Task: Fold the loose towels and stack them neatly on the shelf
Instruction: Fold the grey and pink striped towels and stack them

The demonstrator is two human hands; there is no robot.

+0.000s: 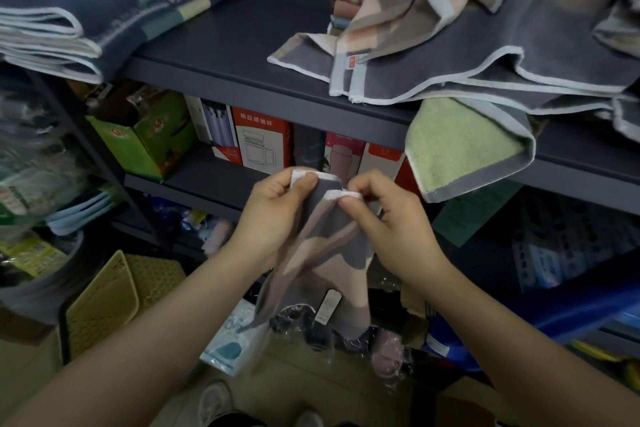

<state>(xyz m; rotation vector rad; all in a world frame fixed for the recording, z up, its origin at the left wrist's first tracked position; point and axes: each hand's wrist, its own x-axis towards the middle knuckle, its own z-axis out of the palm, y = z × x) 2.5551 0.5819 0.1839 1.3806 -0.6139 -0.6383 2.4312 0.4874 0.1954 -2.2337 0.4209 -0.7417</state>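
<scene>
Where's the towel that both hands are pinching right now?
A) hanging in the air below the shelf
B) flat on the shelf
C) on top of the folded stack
A: the left hand and right hand pinch the top edge of the grey-pink towel, which hangs free below the shelf.

Under the top board, a green carton is standing beside a red-and-white glass-cup box and a pink flask box. A tan woven basket is leaning at lower left. Clear plastic packets are lying on the floor, with a blue plastic item sitting at right.
</scene>
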